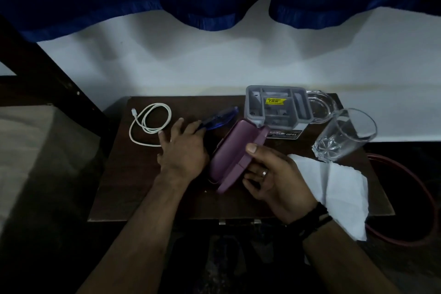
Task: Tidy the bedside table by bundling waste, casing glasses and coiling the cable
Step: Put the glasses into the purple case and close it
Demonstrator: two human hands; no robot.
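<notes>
The step in hand is casing the glasses. Nearest the person, the right hand (269,174) has its grip curled round the hinge side of the purple glasses case (236,150), thumb on the upper edge and fingers beneath, and holds it open and tilted just above the worktop (143,188). Just left of that grip, the left hand (183,148) reaches past the case with its fingers on one end of the blue glasses (219,118); whether that grip has closed on the frame or only touches it cannot be told, since the fingertips are hidden behind the knuckles. The glasses lie on the worktop just beyond the case, touching or nearly touching its far edge. To the right of the case-holding grip, a white tissue (341,188) hangs over the worktop's edge, the waste not yet bundled. Left of the reaching grip, the white cable (150,124) lies in loose loops. Farther off stand a clear tumbler (346,136), a grey organiser tray (278,108) and a glass dish (319,106). The next move likely calls for a firm pinch on the frame, folding its arms, then sliding it into the open shell.
</notes>
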